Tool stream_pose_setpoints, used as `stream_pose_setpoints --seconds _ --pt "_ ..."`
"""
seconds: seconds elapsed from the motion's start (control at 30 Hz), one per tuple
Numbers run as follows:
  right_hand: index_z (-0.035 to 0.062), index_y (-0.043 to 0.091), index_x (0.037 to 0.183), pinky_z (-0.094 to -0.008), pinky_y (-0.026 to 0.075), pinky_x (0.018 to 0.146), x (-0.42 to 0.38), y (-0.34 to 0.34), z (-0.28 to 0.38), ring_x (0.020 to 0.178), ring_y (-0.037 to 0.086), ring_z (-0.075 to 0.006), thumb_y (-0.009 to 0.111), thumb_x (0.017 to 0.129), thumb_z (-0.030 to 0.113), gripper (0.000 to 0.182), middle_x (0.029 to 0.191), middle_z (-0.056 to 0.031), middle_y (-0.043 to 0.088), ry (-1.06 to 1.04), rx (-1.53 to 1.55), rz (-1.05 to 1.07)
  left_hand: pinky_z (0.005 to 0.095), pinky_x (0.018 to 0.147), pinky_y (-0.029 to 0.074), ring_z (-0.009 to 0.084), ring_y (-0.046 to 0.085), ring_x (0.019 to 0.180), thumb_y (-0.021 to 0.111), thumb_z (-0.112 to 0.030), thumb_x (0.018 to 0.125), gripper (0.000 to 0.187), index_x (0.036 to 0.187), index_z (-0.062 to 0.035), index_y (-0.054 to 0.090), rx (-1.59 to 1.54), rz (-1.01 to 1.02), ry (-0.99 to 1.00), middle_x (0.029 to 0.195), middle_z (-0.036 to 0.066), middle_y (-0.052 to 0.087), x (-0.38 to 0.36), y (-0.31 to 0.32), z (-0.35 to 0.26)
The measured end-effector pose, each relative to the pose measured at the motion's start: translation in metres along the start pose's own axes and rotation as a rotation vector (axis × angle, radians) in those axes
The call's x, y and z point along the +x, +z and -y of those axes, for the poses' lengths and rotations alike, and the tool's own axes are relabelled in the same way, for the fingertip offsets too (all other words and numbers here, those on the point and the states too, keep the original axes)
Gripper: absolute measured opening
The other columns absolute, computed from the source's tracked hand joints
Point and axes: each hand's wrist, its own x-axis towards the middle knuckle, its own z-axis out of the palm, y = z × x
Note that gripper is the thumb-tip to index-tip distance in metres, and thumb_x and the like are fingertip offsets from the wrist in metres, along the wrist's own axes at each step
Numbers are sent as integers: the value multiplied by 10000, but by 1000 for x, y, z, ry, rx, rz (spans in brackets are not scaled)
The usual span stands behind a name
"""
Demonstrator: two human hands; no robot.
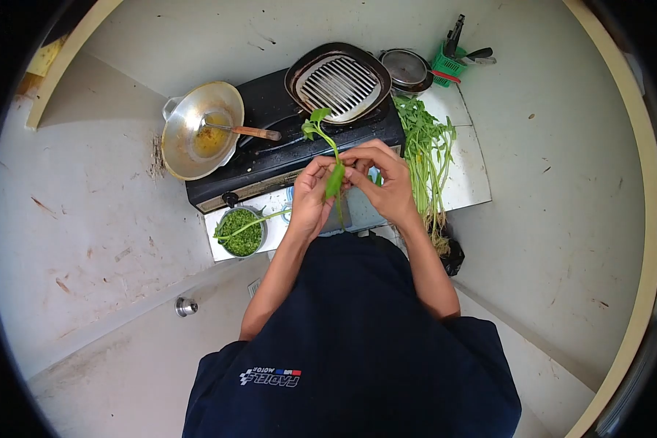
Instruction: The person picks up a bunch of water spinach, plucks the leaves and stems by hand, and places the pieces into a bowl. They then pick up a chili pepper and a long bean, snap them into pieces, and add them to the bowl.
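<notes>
A leafy green stem (pixel 333 144) stands upright between my hands, its top leaves above the fingers and a broad leaf hanging below. My left hand (pixel 312 198) is closed round the stem from the left. From the right, my right hand (pixel 387 186) pinches at the same stem, with the fingertips close to those of the left; the exact contact is partly hidden. A bunch of leafy greens (pixel 427 150) with long stems and roots lies beyond my right hand. Left of my left hand sits a bowl of chopped greens (pixel 242 232) with a loose stem across it.
Behind my hands is a black stove (pixel 270 160). It carries a wok (pixel 180 139) with a wooden-handled spatula (pixel 248 132) and a ridged grill pan (pixel 339 82). A lidded pan (pixel 405 71) and a green utensil basket (pixel 445 64) stand back right. Walls close in on both sides.
</notes>
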Motion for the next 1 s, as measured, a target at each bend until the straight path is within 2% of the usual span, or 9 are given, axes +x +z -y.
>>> stream_pose_setpoints --seconds 0.17,0.33,0.43,0.67,0.73,0.93,1.0 --pt "35 759 1019 -266 508 688 -3 3 -4 775 626 -144 760 822 -22 205 974 -80 685 -93 -107 -30 287 844 524 106 627 924 572 -149 1051 139 1101 -26 611 73 34 20 1028 45 654 -1 -1 4" --pt "17 759 983 -266 509 705 -10 8 -10 833 651 -151 733 825 -77 185 988 -86 684 -86 -98 -56 288 837 524 107 633 907 570 -193 1055 172 1114 -43 632 -97 -4 -47 1004 34 665 2 -2 0" --pt "12 758 968 -283 533 744 -13 11 -8 888 674 -159 730 829 -79 169 1014 -89 692 -171 -128 -87 287 841 523 111 638 896 571 -208 1054 183 1126 -55 642 -187 9 -106 994 29 670 5 -3 -1" --pt "-4 746 953 -314 552 775 -16 6 -8 897 686 -218 735 809 -81 164 1005 -106 689 -194 -189 -66 279 845 519 118 638 886 563 -210 1058 187 1116 -54 648 -361 -56 -259 972 24 668 2 3 4" --pt "-6 744 959 -317 553 775 -18 3 -12 895 688 -237 736 803 -82 173 995 -112 688 -197 -188 -42 277 848 517 112 634 894 566 -210 1057 191 1117 -47 644 -316 -46 -266 963 23 665 2 1 5" --pt "2 740 1010 -292 532 727 -25 6 -9 832 663 -184 737 842 -61 179 977 -105 691 -53 -139 -135 249 823 497 77 619 892 565 -195 1059 155 1091 -55 625 -29 -39 -99 963 16 660 -1 5 8" --pt "4 740 1018 -284 524 703 -25 7 -11 807 649 -166 737 856 -52 171 974 -100 690 -68 -142 -139 239 807 488 66 615 881 565 -186 1059 135 1079 -63 619 13 -51 -66 964 11 659 -1 8 7"
